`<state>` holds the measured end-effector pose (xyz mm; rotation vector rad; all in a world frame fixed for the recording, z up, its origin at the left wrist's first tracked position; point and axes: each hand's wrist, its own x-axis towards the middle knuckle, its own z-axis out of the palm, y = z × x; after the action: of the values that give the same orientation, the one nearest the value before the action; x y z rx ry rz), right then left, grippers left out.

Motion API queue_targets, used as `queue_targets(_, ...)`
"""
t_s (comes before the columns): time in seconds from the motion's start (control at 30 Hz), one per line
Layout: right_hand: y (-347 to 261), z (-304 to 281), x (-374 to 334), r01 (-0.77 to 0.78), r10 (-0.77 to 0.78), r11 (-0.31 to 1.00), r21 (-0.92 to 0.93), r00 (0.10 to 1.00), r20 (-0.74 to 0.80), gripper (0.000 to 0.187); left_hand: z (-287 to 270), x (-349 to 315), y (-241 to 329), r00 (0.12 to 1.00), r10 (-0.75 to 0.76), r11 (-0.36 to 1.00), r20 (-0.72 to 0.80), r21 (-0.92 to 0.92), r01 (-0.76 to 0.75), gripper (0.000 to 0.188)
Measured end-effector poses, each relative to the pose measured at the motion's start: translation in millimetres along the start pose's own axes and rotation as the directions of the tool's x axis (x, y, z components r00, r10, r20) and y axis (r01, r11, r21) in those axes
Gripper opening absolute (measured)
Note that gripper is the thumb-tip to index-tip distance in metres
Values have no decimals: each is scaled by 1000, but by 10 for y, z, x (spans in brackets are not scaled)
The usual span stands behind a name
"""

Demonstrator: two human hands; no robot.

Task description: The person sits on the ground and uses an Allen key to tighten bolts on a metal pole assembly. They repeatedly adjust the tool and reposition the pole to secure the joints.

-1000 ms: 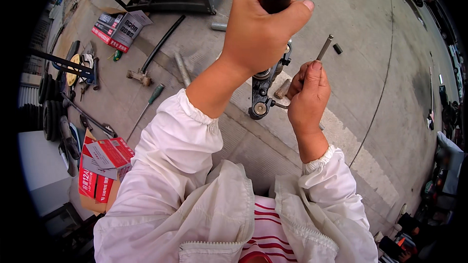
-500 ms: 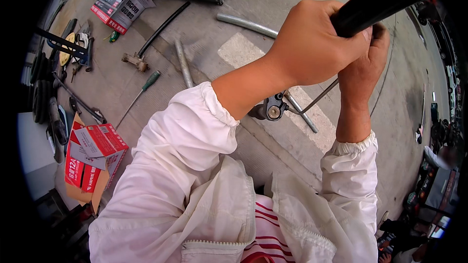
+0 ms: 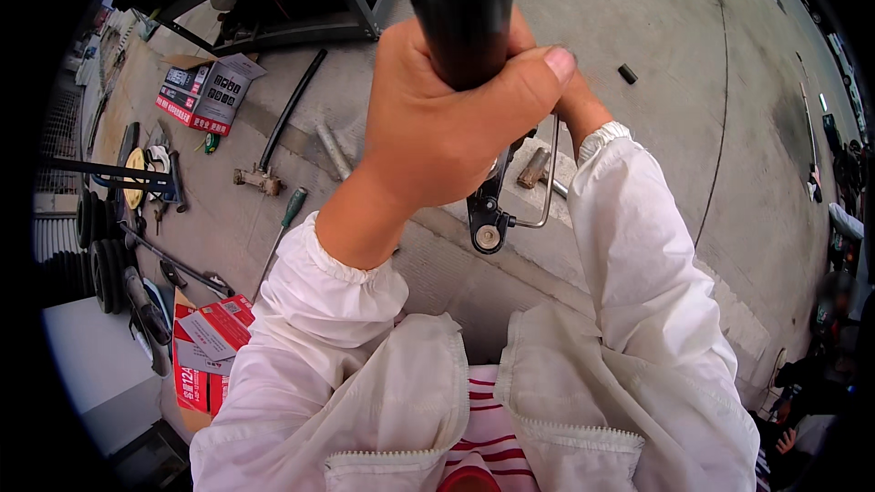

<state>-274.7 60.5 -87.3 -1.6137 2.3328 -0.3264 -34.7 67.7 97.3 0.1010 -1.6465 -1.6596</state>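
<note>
My left hand (image 3: 447, 118) is wrapped around a thick black tube (image 3: 460, 9), whose upper end rises toward the top edge. My right hand (image 3: 581, 107) is close behind and below the left one; its fingers are hidden, so its grip cannot be made out. Below my hands shows a black metal bracket (image 3: 488, 210) with a round bolt at its lower end. A bent thin metal rod (image 3: 552, 178) runs from beside the bracket up toward my right hand. How bracket and tube join is covered by my left hand.
A short metal cylinder (image 3: 533, 168) lies beyond the rod. Leftward on the floor are a grey pipe (image 3: 334, 150), a green-handled screwdriver (image 3: 293, 207), a black rod with a rusty head (image 3: 258, 180) and two cardboard boxes (image 3: 214, 91). A dark metal frame (image 3: 351, 0) stands at the back.
Both hands have moved left with the black tube, which now stands more steeply in view. The bracket shows more fully, and my right hand has slipped mostly behind the left.
</note>
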Motion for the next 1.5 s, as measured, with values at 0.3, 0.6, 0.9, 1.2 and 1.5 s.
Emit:
queue_targets(0.3, 71, 640, -325, -599, 408, 746, 292, 757, 511, 26, -43, 38, -104, 995, 75, 993, 71, 89, -82, 25)
queue_targets(0.6, 36, 630, -760, -579, 545, -122, 806, 639, 542, 23, 282, 27, -104, 995, 28, 999, -97, 36, -25, 27)
queue_targets(0.9, -174, 134, -1365, -491, 222, -523, 697, 711, 667, 17, 293, 54, -146, 996, 65, 992, -68, 116, -57, 21)
queue_targets(1.2, -312, -387, -1393, -511, 443, -209, 834, 711, 547, 15, 234, 56, -125, 990, 70, 992, -122, 114, -56, 27)
queue_targets(1.5, -1044, -501, -2109, 301, 326, 212, 930, 875, -358, 46, 224, 67, -101, 990, 63, 993, -123, 105, -50, 28)
